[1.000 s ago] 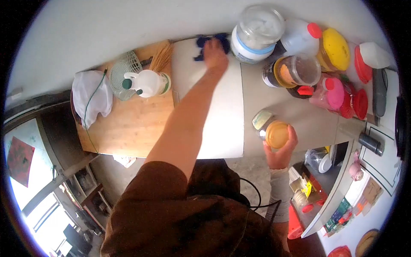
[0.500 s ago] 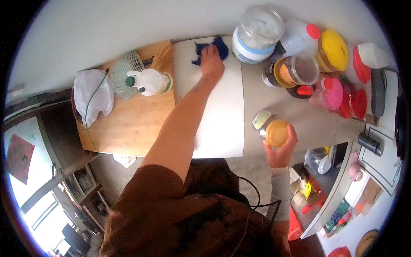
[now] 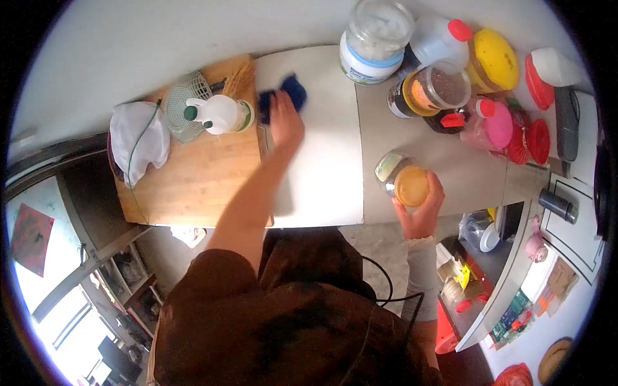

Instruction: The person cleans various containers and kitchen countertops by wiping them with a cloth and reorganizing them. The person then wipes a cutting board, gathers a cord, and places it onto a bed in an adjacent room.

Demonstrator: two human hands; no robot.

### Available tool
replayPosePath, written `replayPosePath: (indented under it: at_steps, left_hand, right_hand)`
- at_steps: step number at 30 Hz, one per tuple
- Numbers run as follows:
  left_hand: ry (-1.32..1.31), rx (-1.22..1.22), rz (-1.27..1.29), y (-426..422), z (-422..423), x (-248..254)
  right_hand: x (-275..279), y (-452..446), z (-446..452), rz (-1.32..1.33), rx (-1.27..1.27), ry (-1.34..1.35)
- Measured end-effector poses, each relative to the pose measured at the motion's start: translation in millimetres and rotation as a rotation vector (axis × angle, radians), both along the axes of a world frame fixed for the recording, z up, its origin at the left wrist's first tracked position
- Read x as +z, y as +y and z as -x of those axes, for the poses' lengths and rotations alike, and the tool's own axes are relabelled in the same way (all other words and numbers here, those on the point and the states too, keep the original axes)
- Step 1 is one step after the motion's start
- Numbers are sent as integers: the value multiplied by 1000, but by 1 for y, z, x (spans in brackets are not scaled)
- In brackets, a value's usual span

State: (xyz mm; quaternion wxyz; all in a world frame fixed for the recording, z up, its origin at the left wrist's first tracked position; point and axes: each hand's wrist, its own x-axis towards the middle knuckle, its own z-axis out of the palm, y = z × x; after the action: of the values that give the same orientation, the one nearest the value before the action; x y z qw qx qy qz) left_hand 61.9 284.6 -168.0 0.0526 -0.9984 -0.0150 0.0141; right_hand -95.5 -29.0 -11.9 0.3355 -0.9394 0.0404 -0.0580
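My left hand presses down on a dark blue cloth, its fingers bent over the cloth on the white countertop, close to the edge of a wooden board. Part of the cloth is hidden under the fingers. In my right hand is a clear jar with a yellow-orange lid. The fingers and thumb wrap the lid's side, and the jar leans toward me over the greyish stretch of counter.
On the wooden board are a white jug, a mesh strainer and a white bag. Several containers crowd the back right, among them a large clear jar, a dark-filled jar and a yellow-lidded one.
My left hand has slid the blue cloth leftward and slightly nearer along the white surface, toward the wooden board. My right hand still grips the jar in about the same place.
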Motion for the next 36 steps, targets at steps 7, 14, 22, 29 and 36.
replayPosePath:
  at_steps: [7, 14, 22, 29, 36]
  left_hand:
    - [215, -313, 371, -60, 96, 38]
    - [-31, -437, 179, -92, 10, 14]
    - [-11, -532, 555, -66, 84, 14]
    - [-88, -178, 268, -48, -79, 6]
    - [187, -649, 121, -43, 164, 37]
  right_hand:
    - [-5, -5, 2, 8, 9, 27]
    - [0, -2, -2, 19, 51, -23]
    - [0, -6, -1, 56, 54, 0]
    - [2, -3, -2, 35, 55, 5]
    - [22, 45, -50, -16, 201, -40]
